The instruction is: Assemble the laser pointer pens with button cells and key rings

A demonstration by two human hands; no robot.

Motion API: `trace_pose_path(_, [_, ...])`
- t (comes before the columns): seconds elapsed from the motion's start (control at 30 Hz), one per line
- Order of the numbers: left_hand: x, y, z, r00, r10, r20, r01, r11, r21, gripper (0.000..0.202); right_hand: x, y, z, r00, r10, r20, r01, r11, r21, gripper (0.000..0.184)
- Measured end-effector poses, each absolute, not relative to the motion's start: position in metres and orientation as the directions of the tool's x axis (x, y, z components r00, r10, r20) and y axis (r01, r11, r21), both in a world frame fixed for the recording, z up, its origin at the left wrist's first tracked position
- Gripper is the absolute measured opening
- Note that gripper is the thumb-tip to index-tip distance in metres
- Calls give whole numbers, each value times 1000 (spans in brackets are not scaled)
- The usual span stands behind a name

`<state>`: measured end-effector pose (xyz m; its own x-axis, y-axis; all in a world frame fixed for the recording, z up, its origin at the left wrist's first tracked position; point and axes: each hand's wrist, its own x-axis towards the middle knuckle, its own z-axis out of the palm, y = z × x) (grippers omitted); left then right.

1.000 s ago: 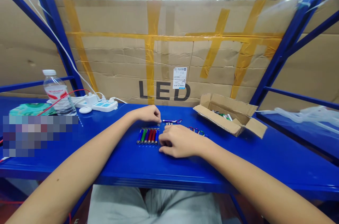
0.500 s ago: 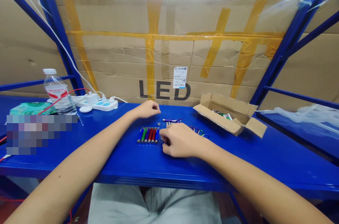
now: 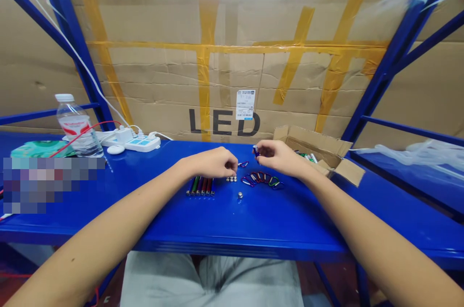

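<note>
Behind the carabiners [image 3: 260,177], the right hand [image 3: 281,156] pinches a tube [image 3: 257,153]; left of them, the left hand [image 3: 217,162] is curled near silver bits [image 3: 232,179], grip unclear.

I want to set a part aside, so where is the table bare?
Bare: between the lone metal piece and the table's near edge; between the power strip and left forearm; right of the right forearm, in front of the open carton. Crowded: the middle, where tubes, small metal pieces and carabiners lie near the left hand and right hand.
</note>
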<state>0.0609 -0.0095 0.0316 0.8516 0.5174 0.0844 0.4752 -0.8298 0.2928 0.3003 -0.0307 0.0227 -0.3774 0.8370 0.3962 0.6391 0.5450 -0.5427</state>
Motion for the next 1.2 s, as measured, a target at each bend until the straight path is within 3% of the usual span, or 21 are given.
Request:
trace_pose_path(0.1, [67, -23, 32, 887, 460, 27, 430, -846, 314, 16, 295, -36, 24, -426, 846, 321, 683, 533, -500, 14])
trace_pose_path(0.37, [80, -43, 22, 900, 433, -43, 435, -895, 100, 16, 289, -36, 16, -454, 833, 316, 684, 553, -476, 11])
trace_pose_path(0.6, [81, -41, 20, 903, 421, -87, 429, -879, 207, 14, 293, -29, 8, -517, 802, 298, 648, 595, -476, 13])
trace_pose_path(0.7, [75, -36, 28, 895, 447, -9, 434, -864, 256, 14, 292, -30, 9, -549, 793, 266, 646, 604, -467, 13])
trace_pose_path(0.93, [64, -14, 38, 759, 554, 343, 410, -815, 409, 17, 288, -33, 9, -543, 806, 236, 651, 582, -488, 9])
trace_pose_path(1.2, [70, -14, 28, 759, 520, 392, 399, -847, 352, 16, 280, -36, 7, -553, 800, 233, 580, 571, -581, 4])
